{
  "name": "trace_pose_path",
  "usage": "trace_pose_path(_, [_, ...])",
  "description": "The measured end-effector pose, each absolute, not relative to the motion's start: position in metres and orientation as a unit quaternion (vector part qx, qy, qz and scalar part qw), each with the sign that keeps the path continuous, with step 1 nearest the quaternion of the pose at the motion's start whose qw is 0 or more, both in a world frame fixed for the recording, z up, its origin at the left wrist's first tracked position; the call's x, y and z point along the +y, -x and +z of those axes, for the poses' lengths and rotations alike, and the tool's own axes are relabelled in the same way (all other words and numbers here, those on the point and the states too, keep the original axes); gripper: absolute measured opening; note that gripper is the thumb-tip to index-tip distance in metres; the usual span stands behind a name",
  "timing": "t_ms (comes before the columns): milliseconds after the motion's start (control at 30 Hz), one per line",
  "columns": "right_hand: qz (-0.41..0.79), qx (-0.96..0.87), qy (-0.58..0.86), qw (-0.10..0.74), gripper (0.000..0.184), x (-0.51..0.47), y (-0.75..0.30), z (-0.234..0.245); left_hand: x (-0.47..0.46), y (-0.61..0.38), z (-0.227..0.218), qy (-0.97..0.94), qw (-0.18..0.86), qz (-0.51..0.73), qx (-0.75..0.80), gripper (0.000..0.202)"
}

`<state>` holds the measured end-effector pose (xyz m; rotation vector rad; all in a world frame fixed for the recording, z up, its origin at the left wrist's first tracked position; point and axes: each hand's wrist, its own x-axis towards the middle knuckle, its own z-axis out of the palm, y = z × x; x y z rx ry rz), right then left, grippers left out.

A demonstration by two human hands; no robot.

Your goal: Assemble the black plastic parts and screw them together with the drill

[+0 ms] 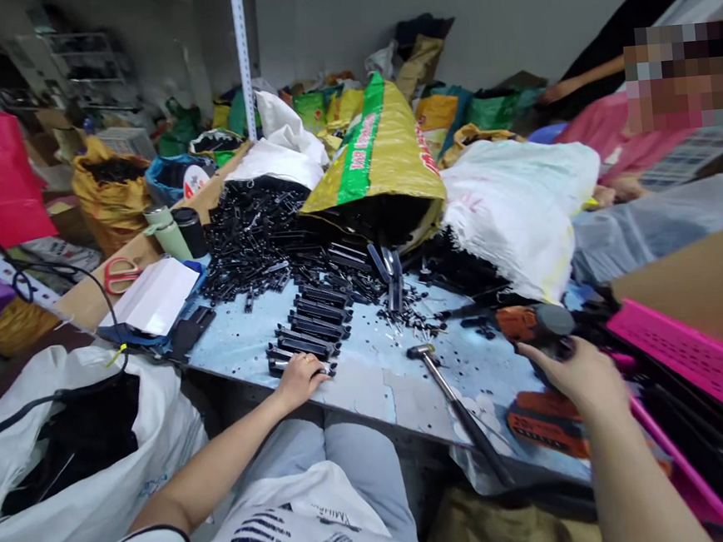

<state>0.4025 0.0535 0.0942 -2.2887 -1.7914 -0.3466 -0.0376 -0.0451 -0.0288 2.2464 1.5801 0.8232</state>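
Observation:
My left hand [302, 379] is at the near edge of the table, fingers bent over the right end of the closest black plastic part [279, 363]. Several more long black parts [315, 323] lie side by side in a row beyond it. On the right, my right hand [586, 374] is closed around the grip of an orange and grey cordless drill [537, 321]. The drill points left, toward the row. Its orange battery base [545, 423] shows below the hand. A hammer [456, 401] with a dark handle lies between my hands.
Loose black pieces [251, 229] are heaped at the back left. Small screws [412, 325] are scattered mid-table. A yellow sack [383, 152] and a white sack [513, 209] stand behind. Pink baskets [694, 362] are at right, red scissors [122, 275] at left. A co-worker in pink [614, 134] sits across.

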Motion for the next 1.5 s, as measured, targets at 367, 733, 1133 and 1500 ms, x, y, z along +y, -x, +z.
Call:
trace_pose_path(367, [0.111, -0.887, 0.418, 0.163, 0.033, 0.082, -0.130, 0.058, -0.069, 0.055, -0.016, -0.740, 0.063, 0.331, 0.582, 0.029])
trace_pose_path(733, [0.332, -0.890, 0.313, 0.013, 0.028, 0.014, -0.060, 0.030, -0.104, 0.094, -0.009, -0.435, 0.274, 0.518, 0.684, 0.032])
trace_pose_path(1133, [0.475, -0.742, 0.362, 0.305, 0.045, 0.005, -0.060, 0.069, -0.042, 0.069, 0.069, -0.154, 0.466, 0.687, 0.536, 0.037])
trace_pose_path(1500, [0.019, -0.977, 0.008, 0.211, 0.031, 0.011, -0.082, 0.049, -0.051, 0.072, 0.072, -0.054, 0.697, 0.502, 0.509, 0.044])
